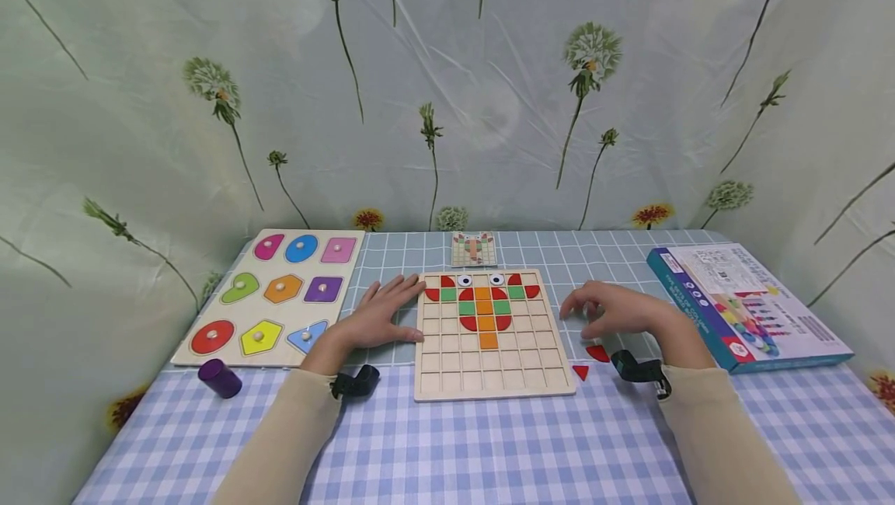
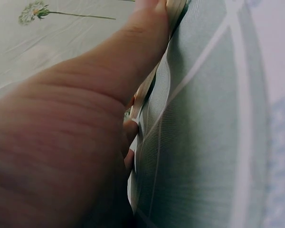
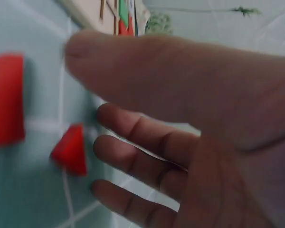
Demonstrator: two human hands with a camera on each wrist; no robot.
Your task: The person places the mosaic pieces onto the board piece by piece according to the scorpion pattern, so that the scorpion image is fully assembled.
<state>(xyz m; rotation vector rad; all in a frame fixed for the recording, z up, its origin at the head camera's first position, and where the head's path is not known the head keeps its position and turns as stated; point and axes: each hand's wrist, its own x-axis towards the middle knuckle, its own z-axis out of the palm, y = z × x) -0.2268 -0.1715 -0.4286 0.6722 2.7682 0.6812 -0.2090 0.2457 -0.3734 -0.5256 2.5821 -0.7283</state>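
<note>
A wooden grid board lies on the table, bearing red, green and orange pieces and two eye pieces at its upper part. My left hand rests at the board's left edge, fingers extended and touching it; in the left wrist view the thumb reaches the edge. Right of the board, my right hand hovers with loosely bent fingers and nothing visible between them. Close by lie a red curved piece and a red triangle. In the right wrist view, a small red piece lies just beyond the fingertips.
A small pattern card stands behind the board. To the left lie a knobbed shape puzzle and a purple cylinder. A blue-edged toy box lies at the right. A floral curtain hangs behind the table.
</note>
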